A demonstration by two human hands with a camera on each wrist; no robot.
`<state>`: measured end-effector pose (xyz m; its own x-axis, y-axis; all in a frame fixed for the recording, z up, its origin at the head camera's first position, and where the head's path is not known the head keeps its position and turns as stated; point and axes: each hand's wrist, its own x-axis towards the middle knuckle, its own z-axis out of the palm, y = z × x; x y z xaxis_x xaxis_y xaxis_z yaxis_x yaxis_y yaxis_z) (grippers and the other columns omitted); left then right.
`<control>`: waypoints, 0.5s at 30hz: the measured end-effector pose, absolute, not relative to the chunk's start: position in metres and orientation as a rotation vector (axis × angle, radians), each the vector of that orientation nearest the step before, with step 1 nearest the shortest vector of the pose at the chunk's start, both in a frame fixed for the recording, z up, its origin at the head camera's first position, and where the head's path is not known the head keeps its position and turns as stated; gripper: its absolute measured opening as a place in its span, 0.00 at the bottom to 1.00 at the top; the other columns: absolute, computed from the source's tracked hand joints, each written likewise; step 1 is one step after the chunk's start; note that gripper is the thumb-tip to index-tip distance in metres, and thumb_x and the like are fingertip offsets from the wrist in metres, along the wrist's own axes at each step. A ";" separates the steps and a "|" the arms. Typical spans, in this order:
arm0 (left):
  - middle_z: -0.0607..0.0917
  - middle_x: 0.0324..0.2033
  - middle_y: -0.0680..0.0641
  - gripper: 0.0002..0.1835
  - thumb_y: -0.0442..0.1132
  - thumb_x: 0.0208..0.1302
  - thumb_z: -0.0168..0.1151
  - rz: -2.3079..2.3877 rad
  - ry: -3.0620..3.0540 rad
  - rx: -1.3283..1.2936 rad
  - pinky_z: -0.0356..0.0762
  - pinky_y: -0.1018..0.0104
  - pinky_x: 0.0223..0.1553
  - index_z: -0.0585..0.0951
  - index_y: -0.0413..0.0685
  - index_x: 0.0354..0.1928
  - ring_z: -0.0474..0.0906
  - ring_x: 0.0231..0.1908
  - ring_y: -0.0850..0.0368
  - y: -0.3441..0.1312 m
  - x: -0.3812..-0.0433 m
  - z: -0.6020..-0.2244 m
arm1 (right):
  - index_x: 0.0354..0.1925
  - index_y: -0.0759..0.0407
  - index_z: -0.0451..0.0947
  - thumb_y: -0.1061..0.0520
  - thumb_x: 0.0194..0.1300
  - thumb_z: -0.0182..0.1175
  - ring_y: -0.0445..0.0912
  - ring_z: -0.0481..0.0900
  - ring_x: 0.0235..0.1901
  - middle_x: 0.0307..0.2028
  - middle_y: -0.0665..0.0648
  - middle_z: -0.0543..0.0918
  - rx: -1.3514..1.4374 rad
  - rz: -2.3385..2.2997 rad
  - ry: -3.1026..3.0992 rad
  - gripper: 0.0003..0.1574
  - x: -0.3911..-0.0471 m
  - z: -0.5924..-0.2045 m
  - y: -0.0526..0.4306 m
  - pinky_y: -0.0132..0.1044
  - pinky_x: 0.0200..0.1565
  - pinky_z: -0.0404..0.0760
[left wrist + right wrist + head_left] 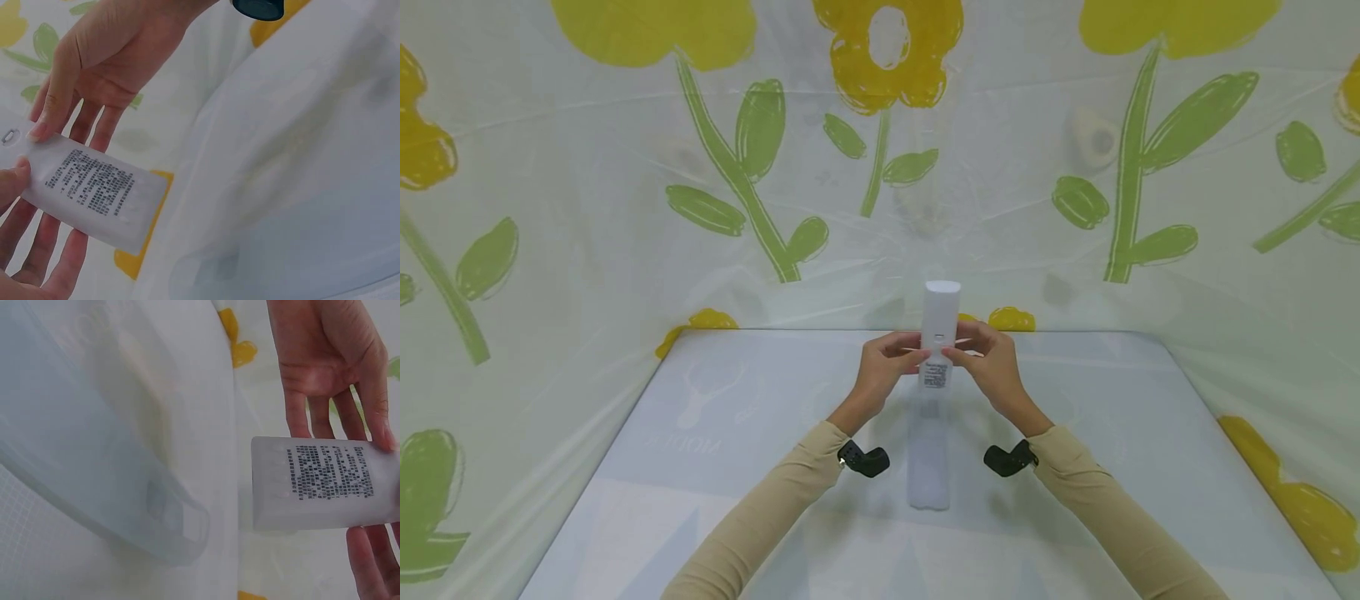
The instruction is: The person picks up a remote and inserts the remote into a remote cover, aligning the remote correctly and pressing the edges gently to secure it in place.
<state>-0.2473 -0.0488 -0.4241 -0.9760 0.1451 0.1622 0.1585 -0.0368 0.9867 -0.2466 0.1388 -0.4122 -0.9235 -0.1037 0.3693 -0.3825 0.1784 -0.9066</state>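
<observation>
White, slim plastic bar (941, 312) with a printed label (935, 375): I watch the bare left hand (880, 367) and bare right hand (996, 367) pinch its 2 sides, above the pale table (760, 442); on that lies a long translucent bluish strip (929, 471); uneven fingertip pressure could, I judge from afar, drop the bar.

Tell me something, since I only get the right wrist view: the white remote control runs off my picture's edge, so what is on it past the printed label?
Observer: The head view shows a small slot-like mark on the white remote control, past the printed label.
Operator: And its far end, is that tucked inside the hands?
Observer: No, in the head view the far end sticks out beyond the left hand and the right hand.
</observation>
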 end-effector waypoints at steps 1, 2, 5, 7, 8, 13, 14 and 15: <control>0.83 0.42 0.46 0.17 0.40 0.57 0.69 -2.232 -2.176 -0.332 0.82 0.61 0.41 0.83 0.46 0.49 0.81 0.41 0.53 -0.049 -0.247 -0.424 | 0.50 0.65 0.77 0.61 0.57 0.68 0.51 0.81 0.39 0.47 0.61 0.81 0.466 1.822 -2.228 0.22 -0.247 -0.413 0.139 0.35 0.38 0.83; 0.83 0.42 0.46 0.17 0.40 0.57 0.69 -2.237 -2.178 -0.322 0.82 0.62 0.41 0.83 0.46 0.49 0.81 0.41 0.53 -0.048 -0.247 -0.424 | 0.50 0.64 0.78 0.61 0.57 0.68 0.51 0.81 0.38 0.47 0.61 0.81 0.456 1.828 -2.227 0.22 -0.248 -0.414 0.139 0.35 0.38 0.83; 0.83 0.42 0.46 0.17 0.39 0.57 0.69 -2.254 -2.179 -0.290 0.83 0.61 0.40 0.83 0.45 0.49 0.81 0.40 0.53 -0.047 -0.248 -0.425 | 0.49 0.64 0.78 0.60 0.57 0.68 0.50 0.81 0.38 0.46 0.60 0.81 0.438 1.831 -2.235 0.21 -0.248 -0.415 0.139 0.36 0.37 0.84; 0.83 0.42 0.46 0.17 0.39 0.57 0.69 -2.261 -2.178 -0.274 0.83 0.60 0.40 0.82 0.44 0.49 0.81 0.40 0.53 -0.047 -0.248 -0.427 | 0.49 0.64 0.78 0.59 0.57 0.68 0.50 0.81 0.38 0.46 0.61 0.81 0.424 1.840 -2.244 0.21 -0.249 -0.415 0.139 0.36 0.37 0.84; 0.83 0.42 0.45 0.17 0.38 0.57 0.69 -2.266 -2.177 -0.264 0.83 0.60 0.40 0.82 0.43 0.49 0.81 0.40 0.53 -0.046 -0.249 -0.427 | 0.50 0.64 0.78 0.59 0.57 0.68 0.51 0.81 0.38 0.46 0.61 0.81 0.420 1.841 -2.251 0.22 -0.249 -0.416 0.139 0.36 0.37 0.84; 0.83 0.42 0.45 0.17 0.37 0.57 0.69 -2.285 -2.171 -0.233 0.82 0.54 0.41 0.82 0.44 0.49 0.81 0.40 0.53 -0.044 -0.251 -0.431 | 0.51 0.66 0.77 0.58 0.57 0.68 0.55 0.80 0.38 0.47 0.63 0.81 0.383 1.865 -2.277 0.24 -0.249 -0.417 0.139 0.35 0.36 0.84; 0.83 0.42 0.46 0.17 0.37 0.57 0.69 -2.284 -2.172 -0.230 0.82 0.54 0.41 0.82 0.44 0.50 0.81 0.40 0.53 -0.044 -0.251 -0.431 | 0.51 0.66 0.77 0.58 0.57 0.68 0.55 0.80 0.39 0.47 0.64 0.80 0.372 1.872 -2.280 0.24 -0.249 -0.417 0.139 0.35 0.36 0.84; 0.83 0.42 0.45 0.18 0.38 0.57 0.69 -2.282 -2.173 -0.235 0.82 0.54 0.41 0.82 0.44 0.50 0.81 0.40 0.53 -0.044 -0.252 -0.433 | 0.51 0.67 0.77 0.59 0.57 0.68 0.56 0.80 0.39 0.47 0.64 0.80 0.365 1.880 -2.281 0.24 -0.250 -0.418 0.139 0.36 0.35 0.84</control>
